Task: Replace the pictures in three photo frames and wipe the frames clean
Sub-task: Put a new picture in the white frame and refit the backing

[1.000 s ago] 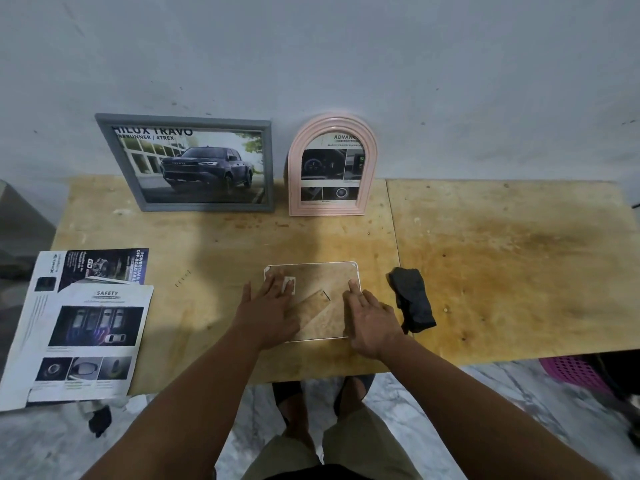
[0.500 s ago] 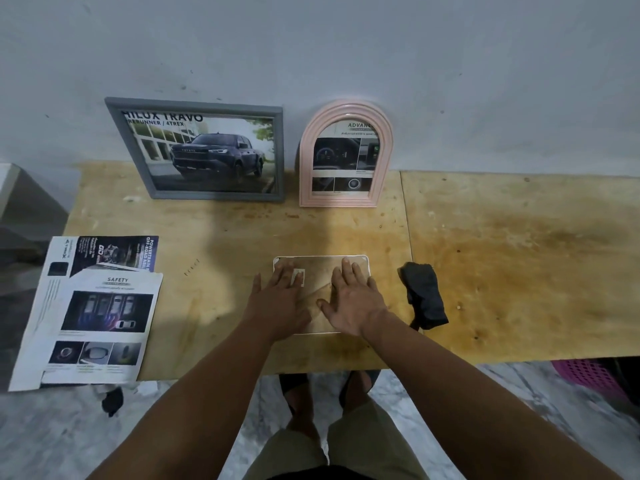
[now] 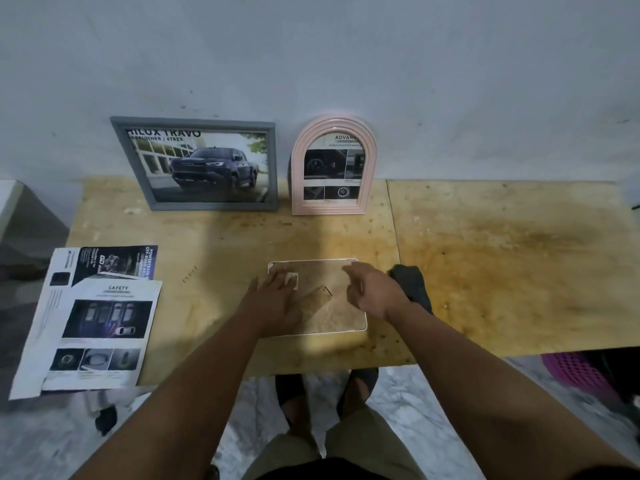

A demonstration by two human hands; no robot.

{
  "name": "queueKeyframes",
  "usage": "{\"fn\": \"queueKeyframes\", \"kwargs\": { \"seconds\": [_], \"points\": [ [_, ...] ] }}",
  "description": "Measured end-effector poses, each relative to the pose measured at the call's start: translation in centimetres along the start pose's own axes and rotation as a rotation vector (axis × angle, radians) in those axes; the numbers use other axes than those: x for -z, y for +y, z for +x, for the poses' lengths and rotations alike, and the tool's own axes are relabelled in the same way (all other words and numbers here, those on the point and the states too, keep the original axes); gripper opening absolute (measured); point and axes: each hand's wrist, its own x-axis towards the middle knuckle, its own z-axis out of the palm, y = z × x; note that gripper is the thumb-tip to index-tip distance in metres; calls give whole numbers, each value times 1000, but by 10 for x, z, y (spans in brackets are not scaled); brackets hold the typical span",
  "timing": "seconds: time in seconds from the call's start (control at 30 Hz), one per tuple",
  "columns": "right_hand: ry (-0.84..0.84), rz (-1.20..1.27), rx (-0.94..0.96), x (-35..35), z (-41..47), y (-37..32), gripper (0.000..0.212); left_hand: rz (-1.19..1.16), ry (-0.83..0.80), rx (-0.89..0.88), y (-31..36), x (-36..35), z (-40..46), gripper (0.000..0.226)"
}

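Right hand blurred, left hand covering frame

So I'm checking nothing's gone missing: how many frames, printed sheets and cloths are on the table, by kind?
Photo frames: 3, the grey frame, the pink arched frame and the clear frame lying flat under the left hand.
Printed sheets: 2, the safety sheet on top of the dark brochure.
Cloths: 1, the dark cloth.
Total: 6.
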Motion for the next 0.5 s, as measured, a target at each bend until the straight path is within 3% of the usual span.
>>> {"fn": "queueKeyframes", "kwargs": {
  "seconds": [0.07, 0.17, 0.3, 0.5],
  "points": [
    [68, -7, -62, -5, -14, 10, 53, 19, 71, -25, -5, -5, -10, 96],
    [-8, 17, -141, -15, -24, 17, 58, -5, 163, -43, -8, -23, -28, 84],
    [-96, 97, -230, -28, -26, 20, 71, -26, 104, 27, -15, -43, -42, 84],
    [-67, 149, -283, -53, -8, 49, 84, 10, 25, 52, -19, -45, -40, 92]
  ]
}}
